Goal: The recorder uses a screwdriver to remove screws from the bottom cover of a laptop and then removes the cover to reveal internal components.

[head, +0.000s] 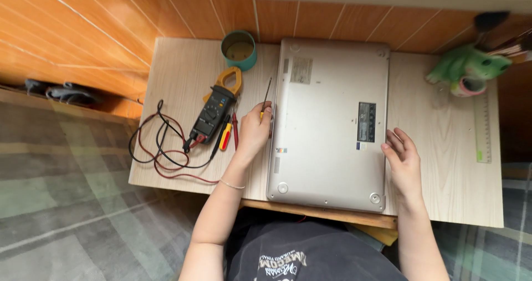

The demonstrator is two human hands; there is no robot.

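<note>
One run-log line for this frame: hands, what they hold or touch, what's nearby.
left hand: holds screwdriver at laptop left edge | right hand: open, on laptop right edge | laptop: upside down on table | clamp meter beside left hand

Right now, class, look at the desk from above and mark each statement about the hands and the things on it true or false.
1. The laptop lies with its underside up. True.
2. The left hand holds a screwdriver at the laptop's left edge. True.
3. The right hand grips the ruler. False: its fingers are spread at the laptop's right edge, and the ruler lies apart, further right.
4. The clamp meter sits on top of the laptop. False: it lies on the desk to the laptop's left, with its red and black leads.
5. A teal cup stands near the desk's far edge. True.
</note>
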